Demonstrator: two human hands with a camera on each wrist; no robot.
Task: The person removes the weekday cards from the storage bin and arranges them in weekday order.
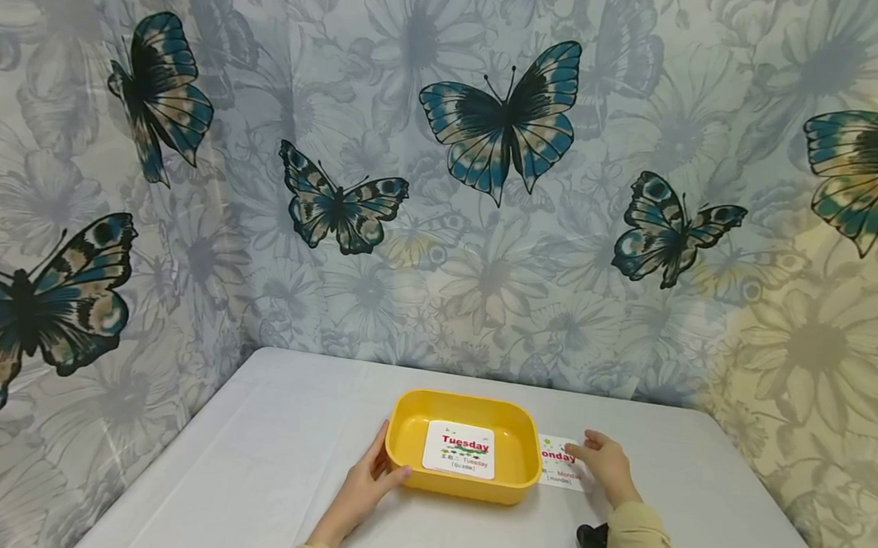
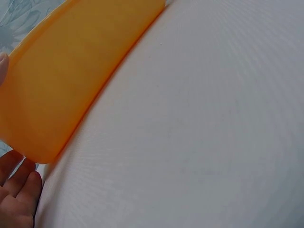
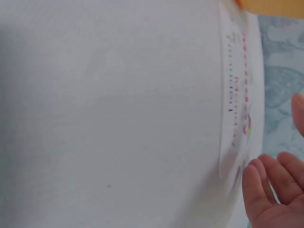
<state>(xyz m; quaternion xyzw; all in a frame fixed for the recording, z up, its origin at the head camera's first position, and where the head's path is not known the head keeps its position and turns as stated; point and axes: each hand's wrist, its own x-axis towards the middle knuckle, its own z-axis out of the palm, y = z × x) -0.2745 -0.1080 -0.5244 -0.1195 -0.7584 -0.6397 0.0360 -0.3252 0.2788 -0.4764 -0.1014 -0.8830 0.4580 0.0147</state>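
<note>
A yellow plastic tray [image 1: 465, 488] with raised walls stands on the white table. Inside it lies a white "Tuesday" card [image 1: 459, 464], printed side up. My left hand [image 1: 359, 489] holds the tray's left end, thumb at the front wall and fingers round the side; the left wrist view shows its fingers [image 2: 29, 190] at the tray's corner. To the right of the tray lies a "Monday" card [image 1: 563, 472], its left part hidden behind the tray wall. Over that card's right edge is my right hand [image 1: 611, 465], fingers apart from the thumb and nothing held between them.
A small black object [image 1: 592, 539] lies beside the right sleeve [image 1: 641, 541]. White cloth covers the table [image 1: 250, 463]. Behind it and at both sides hang patterned drapes [image 1: 482, 309] with butterflies, close to the table's edges.
</note>
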